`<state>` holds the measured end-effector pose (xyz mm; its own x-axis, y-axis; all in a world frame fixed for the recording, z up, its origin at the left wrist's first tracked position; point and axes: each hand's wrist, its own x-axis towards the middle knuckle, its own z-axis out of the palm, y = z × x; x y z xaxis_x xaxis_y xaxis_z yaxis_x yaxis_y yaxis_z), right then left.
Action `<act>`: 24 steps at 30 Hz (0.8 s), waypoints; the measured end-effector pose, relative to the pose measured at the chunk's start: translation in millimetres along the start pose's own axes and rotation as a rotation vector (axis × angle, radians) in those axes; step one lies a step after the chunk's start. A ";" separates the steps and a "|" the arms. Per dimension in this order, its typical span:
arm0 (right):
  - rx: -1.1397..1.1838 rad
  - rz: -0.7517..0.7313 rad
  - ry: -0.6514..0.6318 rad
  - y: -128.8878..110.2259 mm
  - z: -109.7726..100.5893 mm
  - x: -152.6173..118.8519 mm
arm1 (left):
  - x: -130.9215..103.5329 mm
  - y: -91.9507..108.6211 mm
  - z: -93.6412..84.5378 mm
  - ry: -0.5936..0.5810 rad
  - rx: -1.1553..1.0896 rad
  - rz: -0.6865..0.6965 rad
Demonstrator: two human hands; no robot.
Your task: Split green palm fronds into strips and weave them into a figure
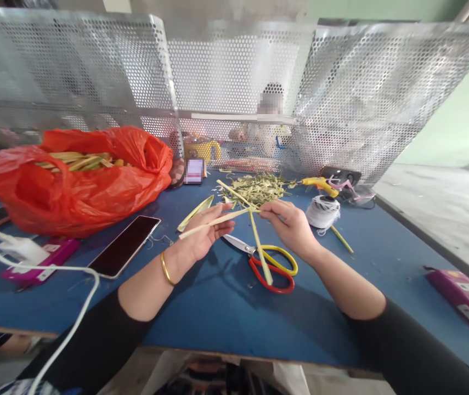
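Several pale green-yellow plant strips (260, 248) cross at one point above the blue table. My right hand (290, 226) pinches them at the crossing between thumb and fingertips. My left hand (203, 233), with a gold bangle at its wrist, has its fingers spread; one strip lies across its palm and fingers. Another strip hangs down from the crossing, over the scissors (240, 244), which have one red and one yellow handle. Beside the left fingers lies a split green husk piece (195, 213). Behind the hands is a pile of shredded plant scraps (259, 188).
A red plastic bag (111, 206) of plant strips stands left, near a phone (127, 246) and purple power strip (49, 260). White twine (323, 212), a green stalk (342, 240) and a yellow glue gun (320, 185) lie right. Perforated metal panels (234, 77) rise behind.
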<state>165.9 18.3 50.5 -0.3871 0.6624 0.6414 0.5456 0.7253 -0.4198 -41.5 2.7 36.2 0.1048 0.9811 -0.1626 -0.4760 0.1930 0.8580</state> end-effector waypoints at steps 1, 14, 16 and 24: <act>-0.027 -0.038 0.000 1.9 -1.3 0.6 | -0.1 2.3 -1.0 -0.055 0.008 -0.060; -0.250 -0.273 -0.068 1.5 2.0 -1.2 | -12.2 -10.7 10.3 -0.140 0.258 -0.083; -0.207 -0.285 -0.116 2.2 2.4 -1.2 | -13.5 -10.6 10.9 -0.146 0.286 -0.096; 0.014 -0.072 -0.169 -5.3 1.8 -0.1 | -19.4 -9.1 15.8 -0.168 0.310 -0.132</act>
<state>161.7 14.7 51.5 -0.5445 0.6301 0.5536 0.5022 0.7736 -0.3864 -25.4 -18.3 39.2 0.3021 0.9272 -0.2215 -0.1649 0.2796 0.9458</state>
